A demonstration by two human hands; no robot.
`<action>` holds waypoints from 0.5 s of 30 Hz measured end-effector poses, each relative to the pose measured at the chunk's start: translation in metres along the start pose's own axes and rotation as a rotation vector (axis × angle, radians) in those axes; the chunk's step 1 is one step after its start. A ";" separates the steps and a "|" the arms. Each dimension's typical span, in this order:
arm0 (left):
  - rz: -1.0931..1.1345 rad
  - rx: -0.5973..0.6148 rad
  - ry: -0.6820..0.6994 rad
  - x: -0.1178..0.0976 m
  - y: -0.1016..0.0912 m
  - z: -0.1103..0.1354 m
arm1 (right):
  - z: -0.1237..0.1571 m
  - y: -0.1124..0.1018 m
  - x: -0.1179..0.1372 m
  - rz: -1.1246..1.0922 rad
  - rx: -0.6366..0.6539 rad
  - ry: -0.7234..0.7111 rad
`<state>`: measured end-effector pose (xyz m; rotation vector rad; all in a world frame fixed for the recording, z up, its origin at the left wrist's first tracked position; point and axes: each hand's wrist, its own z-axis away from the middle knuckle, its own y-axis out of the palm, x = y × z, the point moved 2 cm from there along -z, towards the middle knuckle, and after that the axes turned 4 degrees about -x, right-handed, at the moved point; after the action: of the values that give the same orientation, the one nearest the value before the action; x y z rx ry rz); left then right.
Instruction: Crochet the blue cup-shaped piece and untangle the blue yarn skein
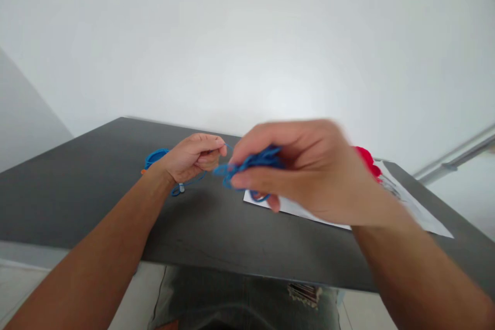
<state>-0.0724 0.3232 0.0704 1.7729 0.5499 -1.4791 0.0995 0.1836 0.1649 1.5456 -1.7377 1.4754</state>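
Note:
My right hand (305, 170) is closed around a loose bundle of blue yarn (255, 161), raised over the table and slightly blurred. Loops of it stick out past the fingertips. To its left, my left hand (197, 157) pinches a thin blue strand between thumb and forefinger, and that strand runs across to the bundle. More blue yarn trails down from under the left hand to the tabletop, beside a small pale item I cannot make out. Behind the left wrist sits a blue yarn piece (155, 156), partly hidden, with a bit of orange by it.
The dark grey table (232, 247) stands against a white wall (247, 36). White paper (429, 216) lies on the right under my right forearm, with a red item (368, 162) and thin metallic things partly hidden there. A metal rail (456, 160) runs at far right.

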 end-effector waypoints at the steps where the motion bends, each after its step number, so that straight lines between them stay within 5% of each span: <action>1: -0.005 0.008 0.014 -0.001 0.001 0.001 | -0.003 0.012 -0.017 0.119 0.122 0.031; 3: -0.028 0.031 0.038 -0.004 0.001 0.004 | -0.010 0.029 -0.051 0.373 0.158 0.034; 6: -0.069 0.074 0.044 -0.006 0.000 0.008 | -0.017 0.034 -0.081 0.460 0.133 0.035; 10: -0.152 0.164 -0.015 -0.009 -0.003 0.013 | -0.014 0.005 -0.061 0.386 0.327 0.040; 12: -0.201 0.214 -0.052 -0.010 -0.004 0.015 | -0.015 -0.012 -0.048 0.183 0.518 0.216; 13: -0.227 0.240 -0.069 -0.011 -0.004 0.016 | -0.019 -0.019 -0.046 0.131 0.507 0.245; 15: -0.278 0.290 -0.098 -0.011 -0.004 0.017 | -0.032 -0.025 -0.053 0.214 0.290 0.184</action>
<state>-0.0883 0.3142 0.0789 1.8870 0.5720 -1.9079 0.1279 0.2408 0.1444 1.3321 -1.6807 1.9835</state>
